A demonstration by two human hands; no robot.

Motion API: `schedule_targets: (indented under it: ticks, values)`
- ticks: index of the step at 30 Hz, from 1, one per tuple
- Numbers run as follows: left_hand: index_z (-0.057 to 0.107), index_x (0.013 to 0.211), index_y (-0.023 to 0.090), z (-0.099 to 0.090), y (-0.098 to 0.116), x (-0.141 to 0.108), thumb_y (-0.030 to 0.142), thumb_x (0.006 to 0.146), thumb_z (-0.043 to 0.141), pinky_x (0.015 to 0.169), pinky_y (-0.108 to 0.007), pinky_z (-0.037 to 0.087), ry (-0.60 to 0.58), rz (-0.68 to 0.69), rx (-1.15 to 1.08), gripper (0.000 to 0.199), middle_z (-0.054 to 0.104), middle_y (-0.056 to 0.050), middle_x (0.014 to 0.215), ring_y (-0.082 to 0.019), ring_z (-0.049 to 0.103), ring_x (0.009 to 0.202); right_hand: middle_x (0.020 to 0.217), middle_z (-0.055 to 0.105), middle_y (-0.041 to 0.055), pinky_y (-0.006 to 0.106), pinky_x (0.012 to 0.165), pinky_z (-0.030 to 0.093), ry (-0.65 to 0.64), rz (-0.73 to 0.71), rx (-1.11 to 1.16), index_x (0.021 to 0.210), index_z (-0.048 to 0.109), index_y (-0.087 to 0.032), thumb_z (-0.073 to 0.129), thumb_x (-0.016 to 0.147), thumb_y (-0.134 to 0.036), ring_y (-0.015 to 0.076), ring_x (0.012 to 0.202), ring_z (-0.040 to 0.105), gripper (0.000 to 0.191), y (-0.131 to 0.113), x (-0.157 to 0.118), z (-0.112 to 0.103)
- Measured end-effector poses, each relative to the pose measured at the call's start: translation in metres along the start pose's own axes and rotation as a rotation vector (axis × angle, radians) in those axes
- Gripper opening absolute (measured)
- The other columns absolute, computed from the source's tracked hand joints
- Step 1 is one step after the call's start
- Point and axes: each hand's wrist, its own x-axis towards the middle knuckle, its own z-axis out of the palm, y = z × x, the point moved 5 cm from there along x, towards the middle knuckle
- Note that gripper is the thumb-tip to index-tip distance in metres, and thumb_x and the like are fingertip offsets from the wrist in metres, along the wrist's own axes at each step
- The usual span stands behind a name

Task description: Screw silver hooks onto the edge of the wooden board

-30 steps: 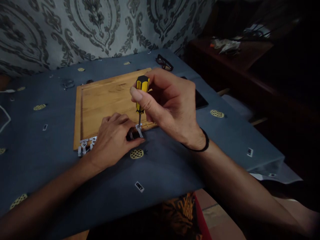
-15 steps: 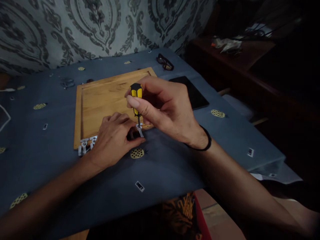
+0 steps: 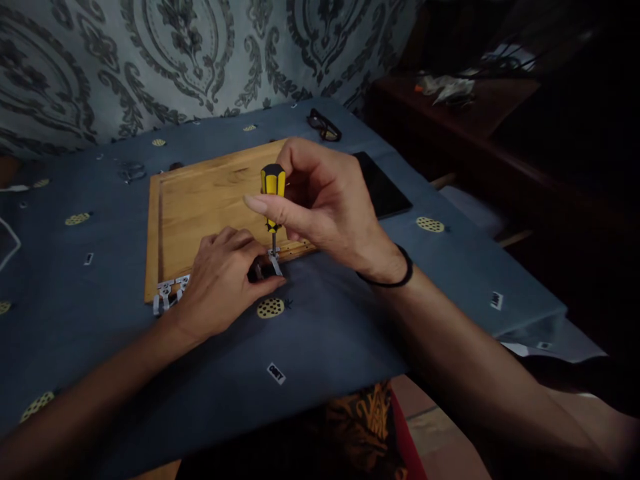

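My right hand (image 3: 330,207) grips a short yellow-and-black screwdriver (image 3: 273,190) upright, thumb across its handle. The tip meets a small metal hinge (image 3: 275,261) at the near edge of a wooden panel (image 3: 210,200) with a raised border. My left hand (image 3: 225,277) rests over that edge, its thumb and fingers closed around the hinge, part of which they hide. More metal hinges (image 3: 167,293) sit on the panel's near left corner, partly behind my left hand.
The blue tablecloth (image 3: 210,387) has pineapple prints. Dark glasses (image 3: 324,125) lie at the back, and a black flat object (image 3: 383,187) lies right of the panel. Clear-looking eyeglasses (image 3: 131,171) lie at the back left, a white cable (image 3: 13,243) at the left edge.
My right thumb and fingers have shifted on the screwdriver handle, the thumb now stretched further across. The tip stays at the hinge, and my left hand keeps its hold. The view has shifted slightly.
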Motion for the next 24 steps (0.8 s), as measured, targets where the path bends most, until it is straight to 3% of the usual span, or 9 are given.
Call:
schedule_targets:
  ticks: [5, 12, 18, 24]
  values:
    - [0.074, 0.093, 0.023, -0.001, 0.001, 0.0, 0.036, 0.088, 0.079, 0.093, -0.051, 0.052, -0.013, 0.004, -0.018, 0.015, 0.074, -0.008, 0.105, -0.033, 0.066, 0.109, 0.075, 0.043, -0.0035, 0.023, 0.049, 0.042, -0.01, -0.041, 0.038, 0.074, 0.043, -0.025, 0.079, 0.077, -0.07, 0.0104, 0.064, 0.043, 0.058, 0.001, 0.002, 0.002]
    - [0.073, 0.098, 0.027, -0.004, 0.002, 0.002, 0.035, 0.09, 0.075, 0.09, -0.052, 0.054, -0.059, -0.008, -0.022, 0.011, 0.074, -0.007, 0.104, -0.035, 0.066, 0.111, 0.075, 0.053, -0.0014, 0.026, 0.056, 0.043, -0.238, -0.011, 0.046, 0.072, 0.05, -0.024, 0.07, 0.087, -0.067, 0.0133, 0.07, 0.047, 0.05, -0.008, -0.002, 0.001]
    - [0.072, 0.097, 0.022, -0.004, 0.002, 0.002, 0.035, 0.091, 0.075, 0.088, -0.051, 0.053, -0.057, -0.022, -0.011, 0.015, 0.073, -0.009, 0.108, -0.035, 0.065, 0.109, 0.066, 0.04, -0.0052, 0.026, 0.062, 0.039, -0.092, -0.157, -0.079, 0.069, 0.039, -0.024, 0.073, 0.089, -0.059, 0.0113, 0.068, 0.042, 0.053, -0.009, 0.001, 0.002]
    - [0.073, 0.096, 0.023, -0.006, 0.005, 0.003, 0.033, 0.088, 0.078, 0.089, -0.05, 0.054, -0.062, -0.035, -0.023, 0.013, 0.072, -0.008, 0.104, -0.034, 0.065, 0.107, 0.066, 0.038, -0.0066, 0.025, 0.061, 0.036, -0.137, -0.103, -0.102, 0.074, 0.041, -0.024, 0.07, 0.095, -0.042, 0.0107, 0.066, 0.041, 0.04, -0.014, -0.002, 0.002]
